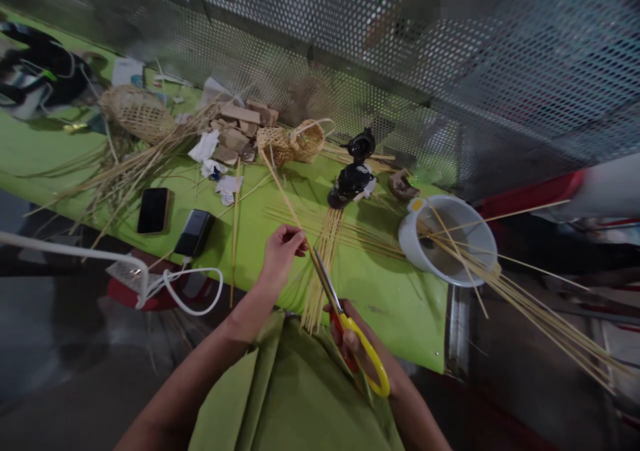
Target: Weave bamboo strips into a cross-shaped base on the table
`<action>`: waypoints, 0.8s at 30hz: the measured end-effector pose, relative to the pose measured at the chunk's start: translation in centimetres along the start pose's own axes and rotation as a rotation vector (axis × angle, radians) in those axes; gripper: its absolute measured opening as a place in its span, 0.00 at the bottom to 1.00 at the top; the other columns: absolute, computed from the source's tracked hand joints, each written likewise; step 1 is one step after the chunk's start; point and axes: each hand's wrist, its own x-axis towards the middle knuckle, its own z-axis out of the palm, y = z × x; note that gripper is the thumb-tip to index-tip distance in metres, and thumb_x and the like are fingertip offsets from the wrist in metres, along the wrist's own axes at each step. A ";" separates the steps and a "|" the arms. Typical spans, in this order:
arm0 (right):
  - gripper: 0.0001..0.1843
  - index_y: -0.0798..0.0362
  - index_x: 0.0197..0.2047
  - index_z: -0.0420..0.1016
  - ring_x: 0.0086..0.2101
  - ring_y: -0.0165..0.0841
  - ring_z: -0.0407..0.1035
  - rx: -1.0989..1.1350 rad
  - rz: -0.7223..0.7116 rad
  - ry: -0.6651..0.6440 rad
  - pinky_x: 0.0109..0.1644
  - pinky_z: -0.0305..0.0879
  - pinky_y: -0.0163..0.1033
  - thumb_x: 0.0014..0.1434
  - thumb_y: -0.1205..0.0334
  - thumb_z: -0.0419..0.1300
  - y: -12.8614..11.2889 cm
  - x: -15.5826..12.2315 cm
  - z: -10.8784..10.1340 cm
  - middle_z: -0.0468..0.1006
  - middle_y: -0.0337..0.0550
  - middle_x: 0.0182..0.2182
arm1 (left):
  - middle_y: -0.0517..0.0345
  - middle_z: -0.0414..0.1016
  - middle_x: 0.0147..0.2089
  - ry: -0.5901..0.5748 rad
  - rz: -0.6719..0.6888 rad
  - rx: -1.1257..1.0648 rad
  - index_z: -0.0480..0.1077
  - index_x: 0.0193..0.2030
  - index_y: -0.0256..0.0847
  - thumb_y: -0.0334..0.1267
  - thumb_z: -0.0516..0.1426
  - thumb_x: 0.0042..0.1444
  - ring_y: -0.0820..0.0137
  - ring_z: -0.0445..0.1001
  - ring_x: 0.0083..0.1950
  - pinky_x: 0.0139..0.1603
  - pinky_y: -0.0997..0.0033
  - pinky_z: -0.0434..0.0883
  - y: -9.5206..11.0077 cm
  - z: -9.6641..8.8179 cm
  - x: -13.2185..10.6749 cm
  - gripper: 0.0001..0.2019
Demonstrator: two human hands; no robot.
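Note:
My left hand pinches a thin straw-coloured strip that runs up toward a small woven basket. In my right hand is a pair of scissors with yellow and red handles. Their blades point up and left, with the tips close to the strip at my left fingertips. Whether the blades touch the strip I cannot tell. Beneath the scissors lies a bundle of flat strips, its upper end under a black object and its lower end at my green apron.
On the green table, a white bucket at the right holds long strips jutting past the edge. A phone, a power bank with white cable, a woven basket and loose strips lie left. Perforated metal stands behind.

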 end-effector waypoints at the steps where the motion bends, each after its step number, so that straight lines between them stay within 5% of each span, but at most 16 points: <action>1: 0.37 0.46 0.59 0.72 0.26 0.29 0.58 -0.012 -0.009 -0.017 0.27 0.59 0.33 0.60 0.27 0.61 0.1 0.0 0.0 0.69 0.39 0.33 | 0.61 0.74 0.24 0.002 -0.001 -0.001 0.71 0.31 0.41 0.46 0.66 0.45 0.71 0.72 0.26 0.27 0.72 0.69 0.0 0.0 0.0 0.12; 8: 0.40 0.47 0.61 0.66 0.25 0.27 0.54 -0.083 0.000 -0.096 0.26 0.52 0.34 0.61 0.22 0.55 0.5 0.2 0.0 0.65 0.36 0.32 | 0.61 0.73 0.25 -0.003 -0.002 -0.002 0.71 0.31 0.41 0.46 0.66 0.45 0.71 0.73 0.26 0.27 0.72 0.70 0.2 -0.1 -0.2 0.12; 24: 0.42 0.49 0.57 0.68 0.24 0.26 0.51 -0.046 0.050 -0.051 0.23 0.47 0.32 0.57 0.22 0.59 0.8 0.4 0.6 0.61 0.33 0.29 | 0.63 0.73 0.23 -0.014 -0.037 -0.058 0.71 0.30 0.40 0.45 0.67 0.42 0.74 0.71 0.23 0.26 0.73 0.69 0.2 -0.5 -0.4 0.14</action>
